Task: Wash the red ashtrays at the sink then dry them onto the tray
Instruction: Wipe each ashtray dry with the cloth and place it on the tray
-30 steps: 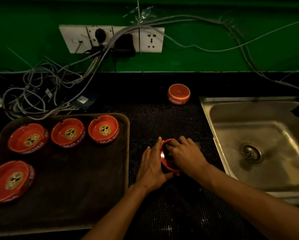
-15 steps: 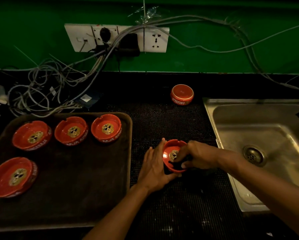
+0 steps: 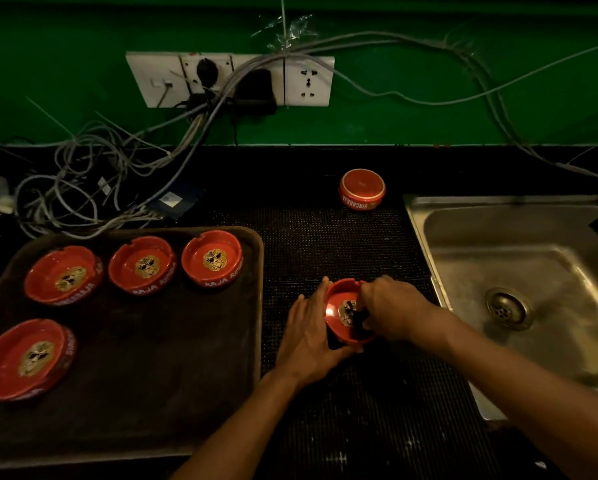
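Red, glossy ashtray [image 3: 342,315] sits tilted on the mat [image 3: 342,244] between tray [image 3: 152,375] and sink [image 3: 519,271]; left hand [image 3: 308,337] cups its rim, right hand [image 3: 391,310] pinches something dark inside. Probably stiff, slippery, breakable: hold the rim.

1. Two bare forearms were seen, with no sleeve reaching as far as the wrists.
2. The left hand [image 3: 308,337] was bare; no ring, watch or glove could be made out.
3. The right hand [image 3: 391,311] was likewise seen ungloved and unadorned.
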